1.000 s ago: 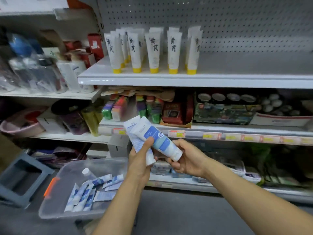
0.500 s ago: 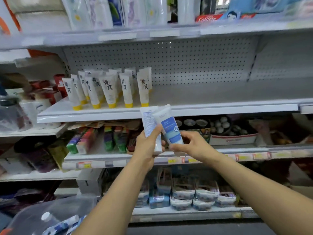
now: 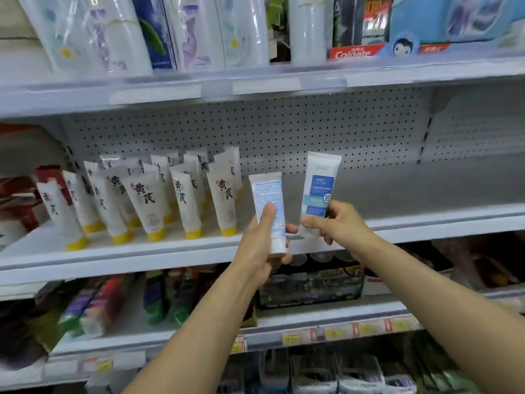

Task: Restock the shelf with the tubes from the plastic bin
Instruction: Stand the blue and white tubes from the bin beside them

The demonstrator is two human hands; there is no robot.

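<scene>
White-blue tube (image 3: 268, 194) gripped in my left hand (image 3: 262, 248) hangs before the front edge of the shelf (image 3: 440, 223); my right hand (image 3: 341, 223) pinches a second tube (image 3: 321, 180) upright over that edge. Placing step, I judge: next, stand it cap-down right of the yellow-capped tubes (image 3: 181, 206).

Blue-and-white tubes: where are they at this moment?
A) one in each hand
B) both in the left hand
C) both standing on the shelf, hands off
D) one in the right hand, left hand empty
A: the left hand grips the fine-print tube, and the right hand holds the blue-label tube, both upright.
</scene>
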